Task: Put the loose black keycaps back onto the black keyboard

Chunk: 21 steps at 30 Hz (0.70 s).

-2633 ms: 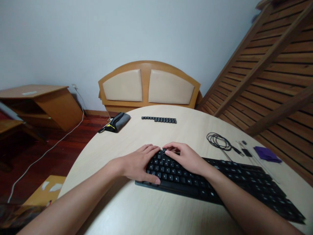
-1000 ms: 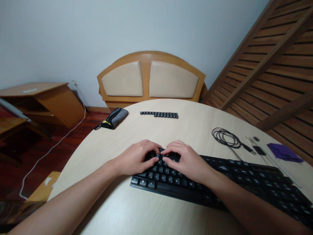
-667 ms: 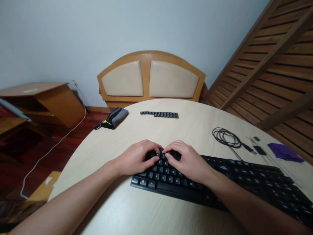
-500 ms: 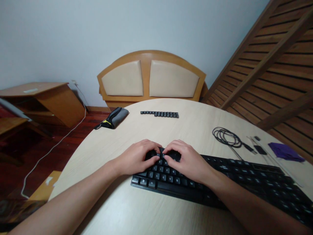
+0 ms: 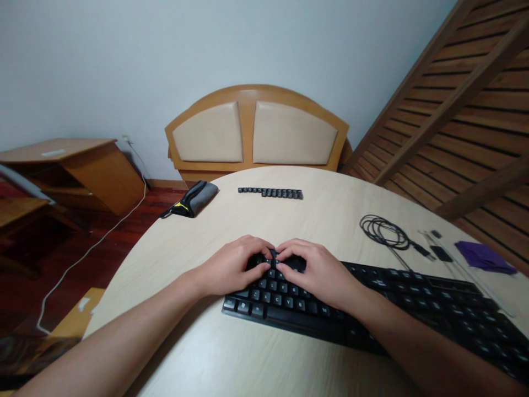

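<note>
A black computer keyboard (image 5: 306,325) lies at a slant on the table before me. My left hand (image 5: 235,264) rests over its upper left part, thumb and index finger curled together around a small black keycap (image 5: 268,262). Right beside it, my right hand (image 5: 314,270) pinches in the same manner at the neighbouring key, the thumb and index tips nearly meeting the left ones. Whether those keycaps are seated or lifted is hard to see. Beyond the hands, a short double row of loose black keycaps (image 5: 282,193) lies on the table.
A grey and black pouch (image 5: 198,197) with yellow trim sits at the table's (image 5: 198,342) far left edge. To the right are a coiled black cable (image 5: 382,232), a small black piece (image 5: 441,253), a thin pale rod (image 5: 475,281) and a folded purple cloth (image 5: 485,257).
Both hands stay at the same keys, with barely any shift of the fingers. The whole view has moved very slightly.
</note>
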Motion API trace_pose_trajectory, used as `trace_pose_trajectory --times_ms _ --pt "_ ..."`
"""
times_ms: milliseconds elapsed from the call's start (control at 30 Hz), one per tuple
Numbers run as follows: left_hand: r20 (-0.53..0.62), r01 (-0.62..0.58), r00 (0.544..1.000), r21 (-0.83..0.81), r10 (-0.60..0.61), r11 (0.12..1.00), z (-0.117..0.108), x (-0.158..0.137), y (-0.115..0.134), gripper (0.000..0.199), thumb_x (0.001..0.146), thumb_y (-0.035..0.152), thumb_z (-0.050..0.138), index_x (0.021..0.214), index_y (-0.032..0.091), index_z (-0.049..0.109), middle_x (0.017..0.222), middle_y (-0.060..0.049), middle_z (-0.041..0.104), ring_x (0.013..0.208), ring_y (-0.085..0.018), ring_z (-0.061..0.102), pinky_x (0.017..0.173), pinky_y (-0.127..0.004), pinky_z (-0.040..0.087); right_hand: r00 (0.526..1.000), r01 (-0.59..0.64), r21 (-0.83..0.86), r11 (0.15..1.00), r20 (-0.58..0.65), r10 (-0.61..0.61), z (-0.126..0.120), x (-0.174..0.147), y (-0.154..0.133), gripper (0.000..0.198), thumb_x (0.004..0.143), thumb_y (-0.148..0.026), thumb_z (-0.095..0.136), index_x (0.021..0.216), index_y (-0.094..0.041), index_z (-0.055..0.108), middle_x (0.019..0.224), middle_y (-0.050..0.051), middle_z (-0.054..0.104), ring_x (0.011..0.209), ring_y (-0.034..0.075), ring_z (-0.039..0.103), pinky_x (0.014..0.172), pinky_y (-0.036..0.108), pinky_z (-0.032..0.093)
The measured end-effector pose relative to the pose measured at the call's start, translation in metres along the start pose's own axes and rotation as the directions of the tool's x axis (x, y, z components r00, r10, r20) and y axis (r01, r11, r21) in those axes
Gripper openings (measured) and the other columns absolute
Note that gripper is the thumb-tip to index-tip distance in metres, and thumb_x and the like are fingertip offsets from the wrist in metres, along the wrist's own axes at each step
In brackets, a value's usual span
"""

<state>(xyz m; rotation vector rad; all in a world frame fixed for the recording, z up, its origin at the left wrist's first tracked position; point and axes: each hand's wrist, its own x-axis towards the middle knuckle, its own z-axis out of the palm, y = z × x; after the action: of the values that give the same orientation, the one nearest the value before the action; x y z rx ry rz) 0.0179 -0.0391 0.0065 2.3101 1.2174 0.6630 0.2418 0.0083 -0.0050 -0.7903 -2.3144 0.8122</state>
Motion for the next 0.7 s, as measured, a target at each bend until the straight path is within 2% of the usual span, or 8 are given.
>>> trace_pose_trajectory --times_ms 200,500,700 --pt "-0.001 -0.008 1.000 0.003 0.008 1.000 0.0014 0.0004 -0.0022 0.011 0.095 0.022 0.058 0.106 0.021 0.061 0.125 -0.006 0.066 0.117 -0.021 0.059 0.104 -0.040 0.045 1.000 0.008 -0.065 0.998 0.018 -0.007 0.0001 -0.0011 -0.0032 0.008 0.088 -0.019 0.066 0.093 -0.022 0.071 0.107 0.003 0.073 0.102 0.020 0.068 0.092 0.036 0.051" --pt "-0.003 -0.004 1.000 0.009 0.004 1.000 0.0012 0.0001 -0.0027 0.011 0.095 0.023 0.058 0.106 0.021 0.061 0.124 -0.006 0.066 0.116 -0.021 0.060 0.104 -0.039 0.045 0.999 0.028 -0.092 0.995 0.032 -0.025 -0.0015 -0.0020 -0.0066 0.013 0.084 -0.015 0.067 0.094 -0.021 0.069 0.107 0.003 0.072 0.101 0.020 0.067 0.091 0.034 0.051" --pt "-0.013 -0.009 1.000 -0.001 0.009 1.000 0.0021 0.0005 -0.0019 0.011 0.094 0.022 0.059 0.105 0.021 0.062 0.124 -0.006 0.066 0.116 -0.022 0.060 0.104 -0.040 0.046 1.000 0.002 -0.127 0.992 0.019 0.001 0.0007 -0.0035 -0.0075 0.010 0.086 -0.015 0.066 0.094 -0.021 0.069 0.108 0.003 0.072 0.100 0.020 0.067 0.091 0.035 0.051"
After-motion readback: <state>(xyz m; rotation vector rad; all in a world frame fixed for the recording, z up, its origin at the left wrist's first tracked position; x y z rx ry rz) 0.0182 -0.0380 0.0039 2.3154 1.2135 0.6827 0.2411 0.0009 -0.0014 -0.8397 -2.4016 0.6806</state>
